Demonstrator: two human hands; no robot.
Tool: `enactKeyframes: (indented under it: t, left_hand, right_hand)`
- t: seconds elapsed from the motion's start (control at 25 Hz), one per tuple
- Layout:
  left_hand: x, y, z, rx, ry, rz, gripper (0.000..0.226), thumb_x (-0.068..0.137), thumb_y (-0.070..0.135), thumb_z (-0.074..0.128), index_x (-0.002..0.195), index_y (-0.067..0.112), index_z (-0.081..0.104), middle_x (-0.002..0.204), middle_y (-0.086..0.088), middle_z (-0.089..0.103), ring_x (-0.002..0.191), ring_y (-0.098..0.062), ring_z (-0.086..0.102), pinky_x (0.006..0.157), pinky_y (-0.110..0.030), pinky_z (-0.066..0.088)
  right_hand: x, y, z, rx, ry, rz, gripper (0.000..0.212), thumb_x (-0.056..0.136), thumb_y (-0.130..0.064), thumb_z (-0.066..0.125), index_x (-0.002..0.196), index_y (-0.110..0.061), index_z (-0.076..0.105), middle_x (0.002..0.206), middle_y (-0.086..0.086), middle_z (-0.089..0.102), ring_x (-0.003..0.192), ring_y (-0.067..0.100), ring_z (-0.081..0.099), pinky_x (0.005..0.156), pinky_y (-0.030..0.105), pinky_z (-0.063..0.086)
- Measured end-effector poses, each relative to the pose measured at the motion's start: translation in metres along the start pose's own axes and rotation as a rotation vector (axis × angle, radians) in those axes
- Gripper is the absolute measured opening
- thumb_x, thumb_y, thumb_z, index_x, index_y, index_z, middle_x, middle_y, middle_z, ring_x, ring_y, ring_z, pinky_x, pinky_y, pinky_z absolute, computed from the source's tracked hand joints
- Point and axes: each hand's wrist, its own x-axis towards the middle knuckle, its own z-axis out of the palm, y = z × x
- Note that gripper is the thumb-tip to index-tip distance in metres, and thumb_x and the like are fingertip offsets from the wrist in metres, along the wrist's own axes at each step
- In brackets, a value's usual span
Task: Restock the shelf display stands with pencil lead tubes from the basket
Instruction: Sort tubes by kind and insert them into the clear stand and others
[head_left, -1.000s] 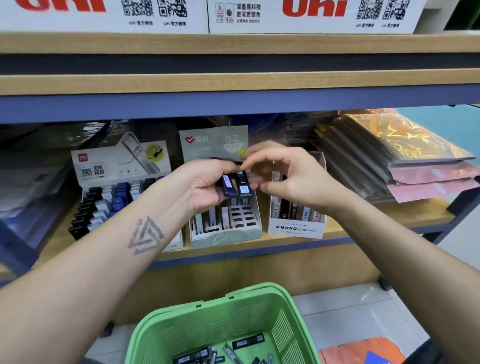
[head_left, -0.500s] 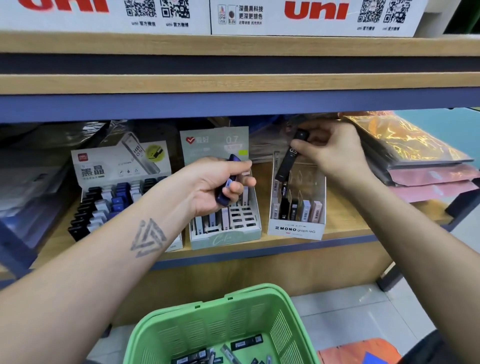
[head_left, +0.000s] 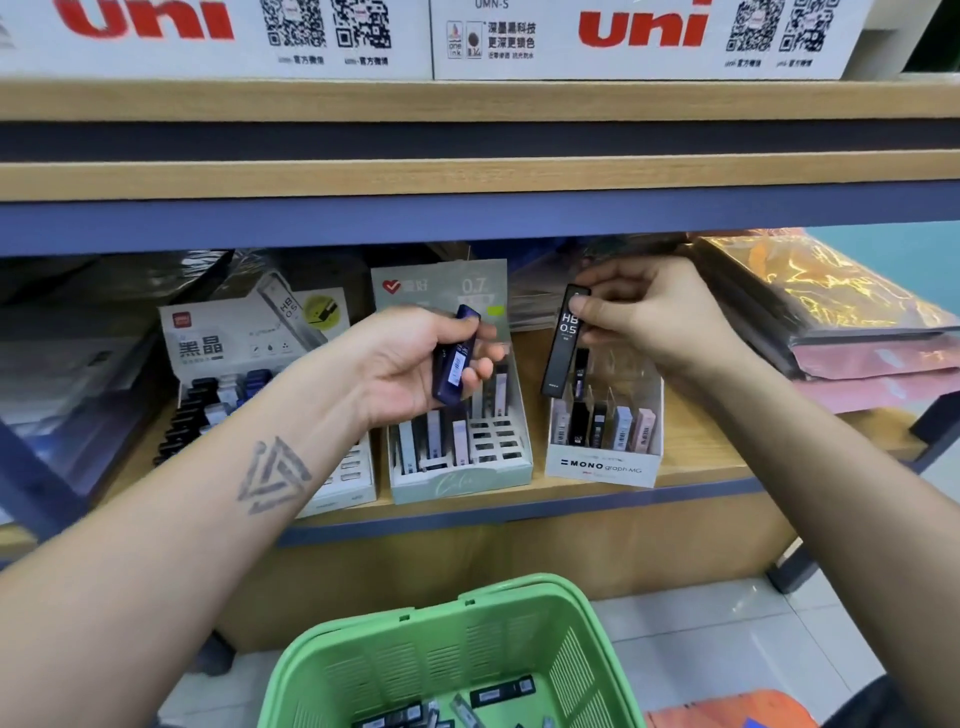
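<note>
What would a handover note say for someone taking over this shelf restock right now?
Left hand: grips a dark blue pencil lead tube above the pale green cardboard display stand.
Right hand: pinches the top of a black HB 0.5 lead tube, its lower end just above the white MONO cardboard display stand.
Done: both stands already hold some tubes.
Left: seat the black tube in the MONO stand, place the blue one, then fetch the loose tubes still lying in the green plastic basket on the floor.
</note>
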Motion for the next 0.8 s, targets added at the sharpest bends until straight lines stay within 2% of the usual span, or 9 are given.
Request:
enactKeyframes:
  t: [0.12, 0.24, 0.36, 0.44, 0.48, 0.6, 0.68, 0.8]
  left_hand:
    - [-0.014, 0.011, -0.025, -0.020, 0.065, 0.037, 0.021, 0.104, 0.007, 0.044, 0.114, -0.003, 0.059, 0.081, -0.017, 0.074, 0.062, -0.020, 0.072, 0.053, -0.025, 0.059]
    - [-0.030, 0.023, -0.057, -0.018, 0.162, 0.064, 0.019, 0.104, 0.006, 0.043, 0.115, -0.003, 0.056, 0.080, -0.019, 0.074, 0.064, -0.025, 0.074, 0.055, -0.028, 0.061]
    - [-0.043, 0.030, -0.090, 0.078, 0.277, 0.063, 0.018, 0.105, 0.009, 0.042, 0.115, 0.002, 0.055, 0.073, -0.012, 0.067, 0.055, -0.017, 0.062, 0.042, -0.019, 0.049]
    - [-0.051, 0.031, -0.106, 0.100, 0.299, 0.043, 0.016, 0.106, 0.010, 0.038, 0.107, 0.003, 0.053, 0.067, -0.009, 0.061, 0.053, -0.013, 0.050, 0.039, -0.016, 0.040]
    - [-0.053, 0.031, -0.111, 0.096, 0.308, 0.033, 0.018, 0.106, 0.009, 0.037, 0.102, 0.002, 0.053, 0.067, -0.010, 0.062, 0.055, -0.014, 0.051, 0.039, -0.017, 0.042]
    - [-0.060, 0.029, -0.129, 0.054, 0.340, 0.031, 0.015, 0.105, 0.004, 0.041, 0.101, -0.003, 0.053, 0.086, -0.019, 0.061, 0.070, -0.025, 0.065, 0.049, -0.029, 0.059]
    - [-0.061, 0.024, -0.140, 0.040, 0.341, 0.028, 0.010, 0.103, 0.001, 0.044, 0.104, -0.005, 0.051, 0.092, -0.021, 0.056, 0.077, -0.033, 0.067, 0.054, -0.039, 0.062]
    - [-0.059, 0.016, -0.149, 0.063, 0.327, -0.001, 0.009, 0.103, 0.000, 0.046, 0.099, -0.006, 0.052, 0.089, -0.020, 0.057, 0.075, -0.036, 0.069, 0.060, -0.045, 0.062]
  right_hand:
    - [-0.001, -0.010, 0.027, 0.082, -0.054, 0.005, 0.017, 0.086, 0.001, 0.074, 0.099, -0.008, 0.069, 0.095, 0.019, 0.067, 0.080, 0.027, 0.071, 0.064, 0.027, 0.062]
    - [0.003, -0.014, 0.061, 0.089, -0.120, -0.013, 0.017, 0.086, 0.003, 0.074, 0.099, -0.005, 0.068, 0.093, 0.020, 0.066, 0.079, 0.029, 0.072, 0.067, 0.032, 0.063]
    - [0.008, -0.020, 0.099, 0.035, -0.178, -0.046, 0.016, 0.086, 0.001, 0.075, 0.099, -0.005, 0.068, 0.095, 0.015, 0.068, 0.078, 0.029, 0.073, 0.071, 0.036, 0.064]
    - [0.009, -0.023, 0.125, -0.078, -0.210, -0.094, 0.015, 0.087, -0.005, 0.076, 0.100, -0.008, 0.068, 0.101, 0.011, 0.069, 0.081, 0.027, 0.075, 0.072, 0.033, 0.063]
    - [0.009, -0.025, 0.137, -0.145, -0.224, -0.125, 0.014, 0.088, -0.008, 0.076, 0.099, -0.010, 0.067, 0.102, 0.008, 0.069, 0.081, 0.024, 0.075, 0.072, 0.029, 0.061]
    - [0.006, -0.025, 0.176, -0.390, -0.276, -0.258, 0.012, 0.087, -0.014, 0.076, 0.095, -0.016, 0.068, 0.094, -0.002, 0.068, 0.083, 0.016, 0.069, 0.077, 0.031, 0.056]
    - [0.003, -0.020, 0.200, -0.511, -0.315, -0.303, 0.011, 0.087, -0.014, 0.076, 0.096, -0.017, 0.069, 0.090, -0.003, 0.068, 0.085, 0.014, 0.064, 0.080, 0.033, 0.054]
    - [-0.001, -0.008, 0.220, -0.601, -0.351, -0.337, 0.013, 0.087, -0.012, 0.076, 0.098, -0.016, 0.069, 0.090, 0.000, 0.069, 0.086, 0.017, 0.063, 0.078, 0.033, 0.052]
